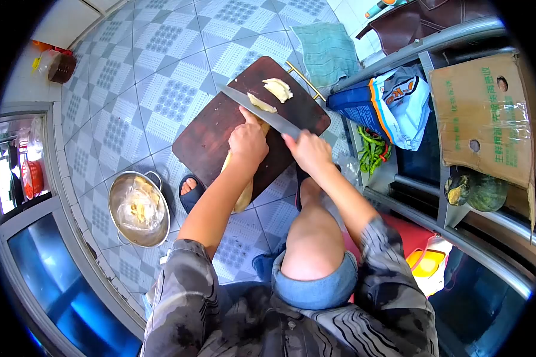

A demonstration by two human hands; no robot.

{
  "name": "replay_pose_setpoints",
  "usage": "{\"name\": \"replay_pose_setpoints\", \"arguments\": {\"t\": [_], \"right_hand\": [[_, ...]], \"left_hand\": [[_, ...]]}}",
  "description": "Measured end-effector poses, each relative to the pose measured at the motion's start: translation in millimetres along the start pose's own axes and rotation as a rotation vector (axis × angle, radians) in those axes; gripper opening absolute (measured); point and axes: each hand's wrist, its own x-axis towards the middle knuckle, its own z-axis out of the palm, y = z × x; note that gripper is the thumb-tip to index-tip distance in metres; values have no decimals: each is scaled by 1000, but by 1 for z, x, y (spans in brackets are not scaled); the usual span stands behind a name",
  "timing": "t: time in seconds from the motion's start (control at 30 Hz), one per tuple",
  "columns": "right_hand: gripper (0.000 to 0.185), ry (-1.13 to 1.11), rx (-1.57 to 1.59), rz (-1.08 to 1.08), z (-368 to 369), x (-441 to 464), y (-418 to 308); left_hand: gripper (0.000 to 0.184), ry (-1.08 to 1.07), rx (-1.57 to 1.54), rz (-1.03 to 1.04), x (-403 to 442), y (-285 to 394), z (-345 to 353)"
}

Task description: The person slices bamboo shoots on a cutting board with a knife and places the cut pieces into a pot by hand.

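Patterned gray-blue floor tiles [232, 59] spread around a dark wooden cutting board [202, 134], on which lies a long, pale peeled vegetable [244, 195], partly hidden by the left forearm. Its long axis runs away from the body, nearly along that forearm, and the kitchen knife [283, 123] slants across its far end, tip toward the far left. The left hand [248, 143] is nearer to it, curled over that far end with the index finger stretched out against the blade; the right hand [309, 153], off to the right, grips the knife's handle. One cut piece [262, 103] lies beside the blade's far side, more pale pieces [278, 89] beyond. Farther out, a metal pot [114, 205] sits left, and green chillies [371, 152] lie right.
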Motion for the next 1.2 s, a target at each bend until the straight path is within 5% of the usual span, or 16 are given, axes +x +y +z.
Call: {"name": "replay_pose_setpoints", "arguments": {"t": [0.1, 0.47, 0.67, 0.9, 1.2], "right_hand": [[61, -29, 12, -34, 2, 32, -32], [64, -161, -16, 174, 0, -33, 23], [60, -17, 47, -20, -1, 36, -46], [64, -74, -51, 43, 0, -17, 34], [65, -234, 30, 8, -31, -2, 45]], "left_hand": [[84, 74, -38, 4, 4, -1, 7], [90, -68, -35, -1, 0, 0, -9], [90, -79, -39, -2, 5, -1, 0], [89, -76, -33, -20, 5, 0, -1], [92, -60, -32, -19, 2, -2, -6]]}}
